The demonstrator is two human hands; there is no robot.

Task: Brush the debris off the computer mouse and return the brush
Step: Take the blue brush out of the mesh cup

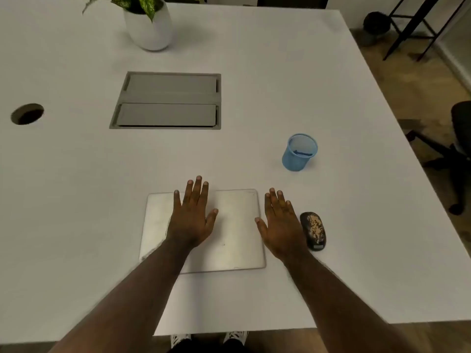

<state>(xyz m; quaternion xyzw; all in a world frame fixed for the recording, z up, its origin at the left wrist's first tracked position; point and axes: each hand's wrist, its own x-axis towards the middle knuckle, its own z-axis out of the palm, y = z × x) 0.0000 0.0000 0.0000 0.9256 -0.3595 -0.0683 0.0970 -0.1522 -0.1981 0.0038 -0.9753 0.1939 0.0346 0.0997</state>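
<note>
A black computer mouse [313, 231] lies on the white table [76, 187], its top covered with tan crumbs. Just left of it, my right hand [279, 222] rests flat with fingers spread, holding nothing, close to the mouse without clearly touching it. My left hand [192, 215] lies flat and open on a closed silver laptop [237, 230]. Behind the mouse stands a blue mesh cup [299, 152]; a blue item, possibly the brush [303, 152], shows inside it through the mesh.
A grey cable hatch [167, 100] is set into the table's middle, and a round cable hole [27, 113] at the left. A white plant pot [150, 26] stands at the back. The table's right edge borders an office chair [456, 149].
</note>
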